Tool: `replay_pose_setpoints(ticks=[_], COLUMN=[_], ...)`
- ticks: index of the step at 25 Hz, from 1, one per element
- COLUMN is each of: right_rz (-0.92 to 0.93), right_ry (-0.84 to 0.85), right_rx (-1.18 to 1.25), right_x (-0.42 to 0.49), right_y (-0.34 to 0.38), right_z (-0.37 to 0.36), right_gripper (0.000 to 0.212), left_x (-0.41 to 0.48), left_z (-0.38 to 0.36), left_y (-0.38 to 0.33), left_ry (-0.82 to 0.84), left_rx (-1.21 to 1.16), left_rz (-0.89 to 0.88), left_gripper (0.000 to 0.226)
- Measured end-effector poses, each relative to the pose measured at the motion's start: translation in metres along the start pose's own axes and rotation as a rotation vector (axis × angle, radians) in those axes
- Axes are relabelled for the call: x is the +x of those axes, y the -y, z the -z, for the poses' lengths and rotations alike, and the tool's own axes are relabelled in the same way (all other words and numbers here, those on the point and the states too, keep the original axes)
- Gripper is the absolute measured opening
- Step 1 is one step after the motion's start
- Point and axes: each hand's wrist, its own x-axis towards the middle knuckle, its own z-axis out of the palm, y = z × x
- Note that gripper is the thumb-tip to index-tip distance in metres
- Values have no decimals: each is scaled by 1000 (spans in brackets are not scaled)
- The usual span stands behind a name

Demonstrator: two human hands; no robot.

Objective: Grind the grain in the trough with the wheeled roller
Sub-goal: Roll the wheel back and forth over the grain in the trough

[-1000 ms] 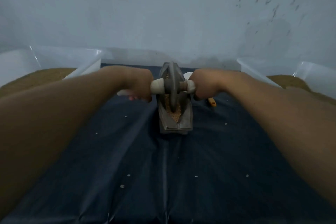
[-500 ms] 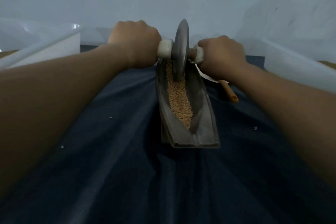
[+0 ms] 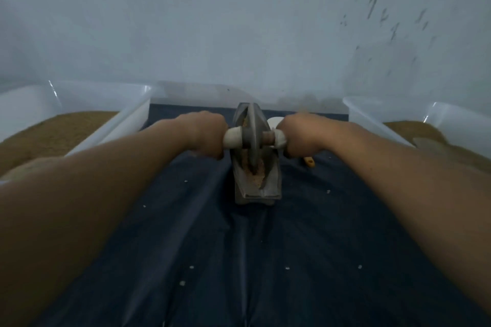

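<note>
A dark sheet (image 3: 239,260) covers the working surface, and a clear bin stands at each side: the left bin (image 3: 130,111) and the right bin (image 3: 372,119), both holding brown meal. Both forearms reach forward down the middle.

The left hand (image 3: 207,133) and right hand (image 3: 303,135) each make a fist round one pale handle end of the wheeled roller (image 3: 252,135). The fingers (image 3: 212,152) curl under the handles and are mostly hidden beneath the knuckles.

The trough (image 3: 268,183) lies lengthwise between the hands, its near end pointing at the person. The wheel stands upright in its groove at about mid-length. The grain (image 3: 256,176) sits in the groove just in front of the wheel, with a little showing beyond it.

To grind well, the wheel likely needs even downward pressure from both fists, so that it stays upright and does not ride up a trough wall. Full strokes from end to end should catch the grain heaped at the near end. Slowing at each end may stop more kernels jumping out, since a few pale ones already dot the sheet.

An orange-handled tool (image 3: 309,161) lies just right of the trough.
</note>
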Motion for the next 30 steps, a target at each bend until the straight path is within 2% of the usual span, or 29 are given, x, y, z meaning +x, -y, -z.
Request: replay_pose_setpoints(ticks=[3,5,7,11,14,16,20,23,26,30], right_rz=[28,14,-17,-85,-123,-120,-135,-130,-94,-97], right_ry=[114,124,73,-244,-462,-499,-404,-246,-116,-97], right_rx=[2,25,50,39,35,52,60,78,85,66], right_x=[-10,-1,17,58,76,77,48,13,-13,-12], right_y=[1,-2,-11,-32,-40,-39,-28,-15,-9,-10], right_z=[8,2,-11,-41,-53,-54,-49,-39,-29,-26], right_gripper=[22,19,13,16,23,26,22,9,22,13], left_x=[-6,3,23,69,89,89,62,24,-8,-8], left_z=[10,10,4,-6,-8,-8,-8,-3,1,0], left_y=[1,0,1,13,19,18,7,-6,-13,-9], left_ry=[258,248,105,-352,-445,-449,-412,-315,-245,-192], left_rx=[-198,-185,-57,200,250,262,243,218,186,152], left_rz=[-15,-9,-16,-48,-40,-26,-7,-2,-8,-21], left_gripper=[15,14,18,18,14,13,10,10,13,19])
